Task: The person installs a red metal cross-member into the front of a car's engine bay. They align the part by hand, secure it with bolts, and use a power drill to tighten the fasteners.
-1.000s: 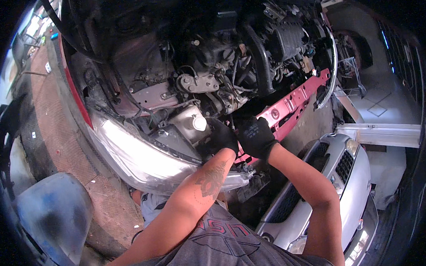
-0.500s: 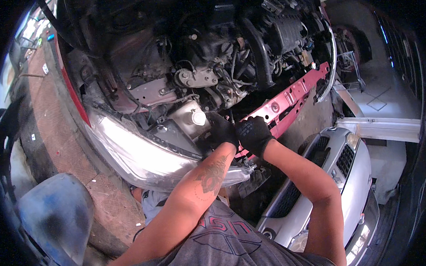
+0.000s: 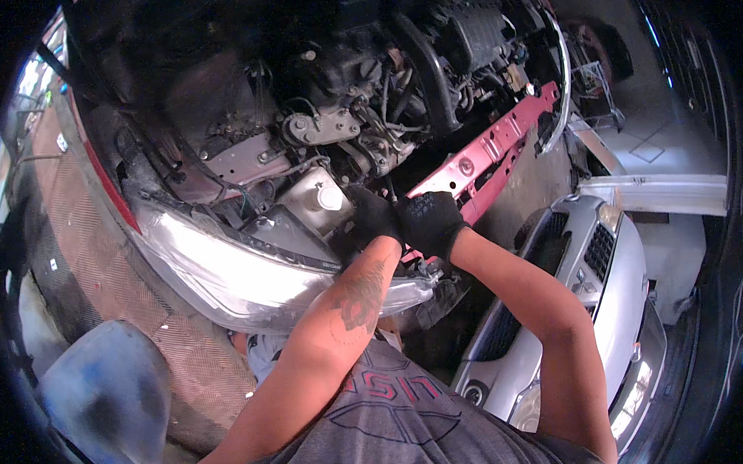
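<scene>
Closest in was the grey T-shirt (image 3: 398,419), both forearms reaching forward from it. Both hands wore black gloves and sat close together, pretty much touching: the left hand (image 3: 375,215) right beside a white-capped fluid reservoir (image 3: 305,203), the right hand (image 3: 431,222) at the near end of the red radiator support beam (image 3: 487,150). The right fingers looked bent with the knuckles up, but I couldn't tell how tightly either hand was closed or what it had hold of; the fingertips were hidden.

What changed in that last second: the right hand had slipped down and in toward the left, baring more of the beam. The whole view had drifted a bit too. My read is just a reposition, same spot being worked.

The clear headlight (image 3: 242,269) lay left of the hands, and a silver bumper cover (image 3: 617,293) past the right forearm. The beam ran off up and right, with the engine mount bracket (image 3: 323,126) and a black curved pipe (image 3: 426,70) farther back.
</scene>
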Tool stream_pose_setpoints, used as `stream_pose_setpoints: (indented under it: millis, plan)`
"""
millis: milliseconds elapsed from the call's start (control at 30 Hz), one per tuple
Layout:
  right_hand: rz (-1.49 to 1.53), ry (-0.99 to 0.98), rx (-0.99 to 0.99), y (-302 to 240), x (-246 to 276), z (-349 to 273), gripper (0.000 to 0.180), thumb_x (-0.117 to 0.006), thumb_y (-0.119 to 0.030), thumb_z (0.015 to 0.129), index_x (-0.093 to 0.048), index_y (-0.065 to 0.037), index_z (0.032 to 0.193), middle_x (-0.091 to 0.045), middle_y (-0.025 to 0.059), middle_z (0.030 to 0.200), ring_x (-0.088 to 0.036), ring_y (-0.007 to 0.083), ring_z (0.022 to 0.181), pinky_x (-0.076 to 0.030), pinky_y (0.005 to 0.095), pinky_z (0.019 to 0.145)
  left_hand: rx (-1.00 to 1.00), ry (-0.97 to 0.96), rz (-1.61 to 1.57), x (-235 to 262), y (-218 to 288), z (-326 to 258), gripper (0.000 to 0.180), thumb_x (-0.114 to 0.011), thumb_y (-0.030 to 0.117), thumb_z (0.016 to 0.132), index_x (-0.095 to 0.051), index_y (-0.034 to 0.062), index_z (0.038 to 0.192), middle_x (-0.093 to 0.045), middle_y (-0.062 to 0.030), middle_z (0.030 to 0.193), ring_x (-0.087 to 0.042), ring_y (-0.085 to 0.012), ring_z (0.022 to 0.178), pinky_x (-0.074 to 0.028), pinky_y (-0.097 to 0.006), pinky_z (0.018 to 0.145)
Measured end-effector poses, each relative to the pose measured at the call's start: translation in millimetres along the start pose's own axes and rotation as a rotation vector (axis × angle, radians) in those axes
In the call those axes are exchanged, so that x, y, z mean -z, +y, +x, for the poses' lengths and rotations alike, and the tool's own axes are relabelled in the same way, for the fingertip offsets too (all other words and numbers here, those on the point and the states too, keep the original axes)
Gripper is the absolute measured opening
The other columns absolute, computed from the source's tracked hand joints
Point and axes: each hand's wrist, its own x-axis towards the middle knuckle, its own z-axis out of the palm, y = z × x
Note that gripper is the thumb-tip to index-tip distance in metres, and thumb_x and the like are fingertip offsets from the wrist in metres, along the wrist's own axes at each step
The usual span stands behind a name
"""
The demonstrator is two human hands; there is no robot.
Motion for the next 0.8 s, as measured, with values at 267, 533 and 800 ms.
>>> stream_pose_setpoints:
  millis: [267,533,800]
  plan:
    - [0.127,0.140,0.174,32.4,-6.0,-21.7,0.021,-0.057,-0.016,0.081,-0.066,-0.007,0.098,-0.068,0.0152,0.076,-0.068,0.0351,0.071,-0.054,0.0458,0.064,-0.083,0.089,-0.035,28.1,29.5,-55.0,0.058,-0.036,0.046,0.103,-0.048,0.0004,0.137,-0.054,-0.0199,0.138,-0.051,-0.0281,0.129,-0.036,-0.043,0.108]
    - [0.117,0.261,-0.001,45.8,-13.7,-29.6,0.024,-0.065,-0.027,0.078,-0.068,-0.009,0.094,-0.065,0.0129,0.086,-0.063,0.0325,0.082,-0.050,0.0465,0.067,-0.083,0.047,0.012,14.4,10.6,-17.0,0.055,-0.034,0.043,0.104,-0.046,0.0012,0.137,-0.054,-0.0192,0.138,-0.051,-0.0277,0.127,-0.037,-0.043,0.107]
    - [-0.075,0.273,0.169,23.1,3.2,-22.5,0.024,-0.061,-0.020,0.078,-0.067,-0.010,0.098,-0.059,0.0102,0.087,-0.058,0.0291,0.086,-0.046,0.0442,0.069,-0.099,-0.015,0.005,9.2,7.3,-6.9,0.051,-0.033,0.040,0.105,-0.045,0.0020,0.138,-0.053,-0.0186,0.137,-0.052,-0.0272,0.125,-0.038,-0.043,0.106]
